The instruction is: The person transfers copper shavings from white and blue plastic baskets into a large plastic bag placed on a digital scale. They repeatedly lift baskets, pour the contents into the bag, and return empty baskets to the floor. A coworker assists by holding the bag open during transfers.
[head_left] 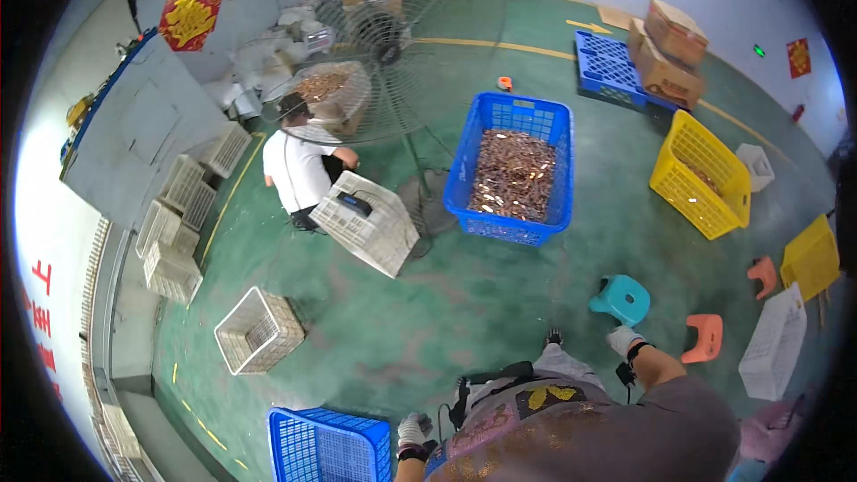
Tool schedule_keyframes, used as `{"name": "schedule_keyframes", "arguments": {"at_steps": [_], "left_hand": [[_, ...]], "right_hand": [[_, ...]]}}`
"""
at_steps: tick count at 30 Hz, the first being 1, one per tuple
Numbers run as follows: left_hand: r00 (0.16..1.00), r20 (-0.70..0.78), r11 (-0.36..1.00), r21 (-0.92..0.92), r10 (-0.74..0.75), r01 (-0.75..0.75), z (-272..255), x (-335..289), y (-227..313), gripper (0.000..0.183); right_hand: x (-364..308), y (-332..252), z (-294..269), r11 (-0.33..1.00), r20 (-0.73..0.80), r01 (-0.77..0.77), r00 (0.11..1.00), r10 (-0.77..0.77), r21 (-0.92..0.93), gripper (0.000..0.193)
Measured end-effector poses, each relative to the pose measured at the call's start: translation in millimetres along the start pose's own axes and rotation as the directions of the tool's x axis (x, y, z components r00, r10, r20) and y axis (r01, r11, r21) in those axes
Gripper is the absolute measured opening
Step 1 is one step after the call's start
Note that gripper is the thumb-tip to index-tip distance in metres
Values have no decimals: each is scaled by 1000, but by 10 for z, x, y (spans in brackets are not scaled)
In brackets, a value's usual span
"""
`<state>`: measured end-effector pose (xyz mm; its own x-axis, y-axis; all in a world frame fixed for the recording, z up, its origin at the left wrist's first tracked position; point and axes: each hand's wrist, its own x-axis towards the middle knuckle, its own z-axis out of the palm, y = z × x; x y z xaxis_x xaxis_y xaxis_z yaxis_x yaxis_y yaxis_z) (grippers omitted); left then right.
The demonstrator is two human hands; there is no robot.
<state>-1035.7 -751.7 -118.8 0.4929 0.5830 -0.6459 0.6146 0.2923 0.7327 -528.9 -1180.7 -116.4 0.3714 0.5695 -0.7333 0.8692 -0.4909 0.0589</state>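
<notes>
- My left hand [412, 433], in a white work glove, hangs low just beside the rim of the empty blue plastic lattice crate [328, 446] at my left; whether it grips the rim I cannot tell.
- My right hand [623, 339], gloved too, sits just beside the small teal plastic stool [621, 298]; fingers look loosely curled, holding nothing I can see.
- So the stool lies ahead-right, nearer my right hand; the empty crate is nearer my left.
- Straight ahead, well apart, the big blue plastic crate [515, 170] runs lengthwise away from me, filled with small brown-orange pieces.
- The yellow plastic crate [701, 177] to the right holds only a few.
- White lattice crates [259, 332] lie empty on the green floor [464, 303].
- A person in a white shirt [299, 165] crouches beyond.
</notes>
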Motion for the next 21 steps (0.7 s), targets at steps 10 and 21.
{"name": "schedule_keyframes", "arguments": {"at_steps": [10, 21], "left_hand": [[993, 98, 901, 420, 70, -105, 1304, 494, 843, 35], [909, 3, 908, -28, -418, 417, 3225, 2347, 2818, 15]], "right_hand": [[-428, 650, 234, 330, 172, -275, 935, 309, 903, 41], [-285, 2395, 229, -96, 167, -137, 775, 609, 986, 40]]}}
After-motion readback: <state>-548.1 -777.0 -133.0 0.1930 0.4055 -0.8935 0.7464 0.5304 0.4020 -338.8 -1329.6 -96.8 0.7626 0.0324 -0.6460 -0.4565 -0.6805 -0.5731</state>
